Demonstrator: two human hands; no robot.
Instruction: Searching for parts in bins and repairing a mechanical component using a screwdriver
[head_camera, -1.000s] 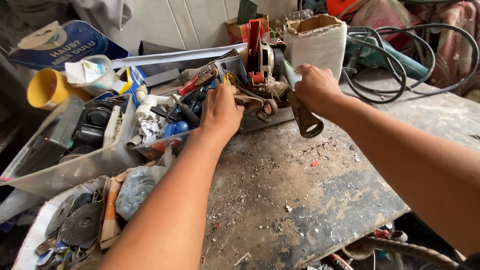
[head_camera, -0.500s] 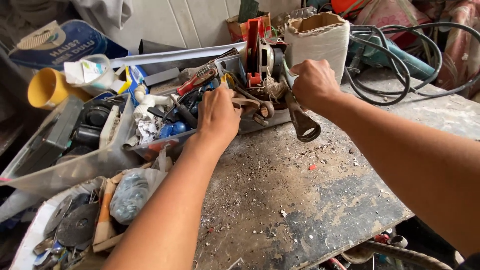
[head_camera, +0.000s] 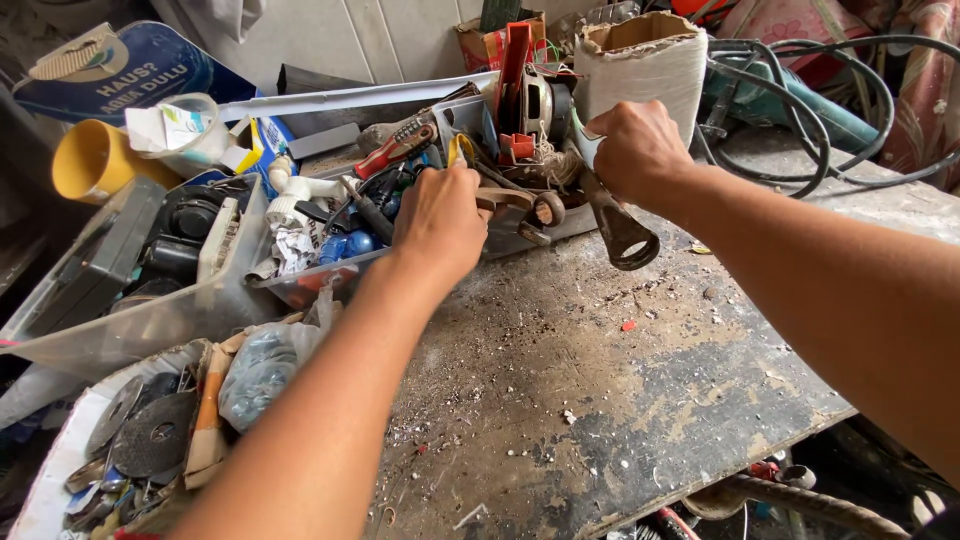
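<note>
Both my arms are reaching out over the dusty workbench (head_camera: 640, 400).

My right hand (head_camera: 640, 150) is closing in a fist around a big ring spanner (head_camera: 618, 225), its ring end hanging below my knuckles. My left hand (head_camera: 440, 215) is dipping palm-down into the clear tool tray (head_camera: 300, 285); its fingertips are hiding among the tools, so I cannot tell whether they are gripping anything.
</note>
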